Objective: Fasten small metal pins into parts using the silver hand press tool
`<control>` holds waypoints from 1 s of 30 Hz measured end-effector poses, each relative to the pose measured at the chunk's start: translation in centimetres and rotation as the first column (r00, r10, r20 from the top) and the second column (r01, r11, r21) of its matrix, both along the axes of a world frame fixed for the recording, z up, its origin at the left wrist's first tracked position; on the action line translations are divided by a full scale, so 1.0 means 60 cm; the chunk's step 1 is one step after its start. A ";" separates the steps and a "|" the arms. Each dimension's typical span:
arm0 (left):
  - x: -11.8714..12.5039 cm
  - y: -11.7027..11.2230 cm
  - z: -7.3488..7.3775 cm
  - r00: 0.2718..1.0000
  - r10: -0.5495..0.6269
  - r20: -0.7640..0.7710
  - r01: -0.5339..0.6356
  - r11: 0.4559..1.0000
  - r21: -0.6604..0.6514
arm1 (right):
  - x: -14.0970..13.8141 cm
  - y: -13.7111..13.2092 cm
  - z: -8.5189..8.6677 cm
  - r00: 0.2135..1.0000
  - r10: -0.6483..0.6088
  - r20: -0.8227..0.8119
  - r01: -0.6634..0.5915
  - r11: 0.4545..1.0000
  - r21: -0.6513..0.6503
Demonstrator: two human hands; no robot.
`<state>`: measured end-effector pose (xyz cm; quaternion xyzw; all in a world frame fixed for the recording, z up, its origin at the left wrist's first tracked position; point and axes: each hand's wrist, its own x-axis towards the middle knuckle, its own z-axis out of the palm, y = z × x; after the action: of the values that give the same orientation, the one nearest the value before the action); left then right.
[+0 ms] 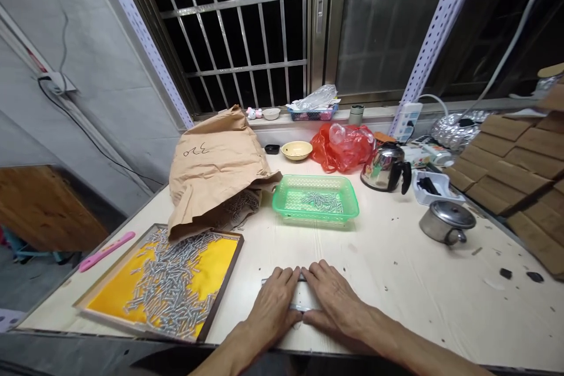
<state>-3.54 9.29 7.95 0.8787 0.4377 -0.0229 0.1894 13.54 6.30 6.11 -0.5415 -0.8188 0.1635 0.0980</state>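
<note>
At the table's near edge, my left hand [275,299] and my right hand [332,294] press side by side on a small flat rectangular frame [300,308]. Fingers lie over its far edge and thumbs over its near edge; most of it is hidden under them. To the left, a shallow tray [224,282] with a yellow lining holds a heap of small silvery metal pins [170,285]. Ahead, a green plastic basket [315,217] has a smaller pile of similar pins [325,202] in it.
A brown paper sack [215,167] lies with its mouth over the tray, pins inside. A pink-handled tool [107,251] rests on the far left. Behind stand a yellow bowl [296,151], a red plastic bag [341,150] and a kettle [383,167]. A lidded metal pot [447,222] is at right.
</note>
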 end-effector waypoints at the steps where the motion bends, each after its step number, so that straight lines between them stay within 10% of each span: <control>1: -0.001 0.002 0.002 1.000 -0.015 -0.016 0.015 1.000 0.000 | -0.003 0.000 0.006 1.000 -0.009 0.012 0.010 1.000 -0.025; 17: 0.001 0.004 -0.001 1.000 -0.009 0.003 0.009 1.000 -0.021 | -0.016 0.018 0.042 0.998 -0.025 0.058 0.037 0.978 -0.204; 30: 0.003 0.002 0.008 0.999 -0.032 -0.010 0.033 0.999 0.019 | -0.020 0.006 0.026 0.991 -0.045 0.127 0.049 0.998 -0.029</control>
<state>-3.38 9.41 8.44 0.8873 0.4245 -0.0261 0.1782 12.33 6.68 7.70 -0.5713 -0.8077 0.1398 0.0411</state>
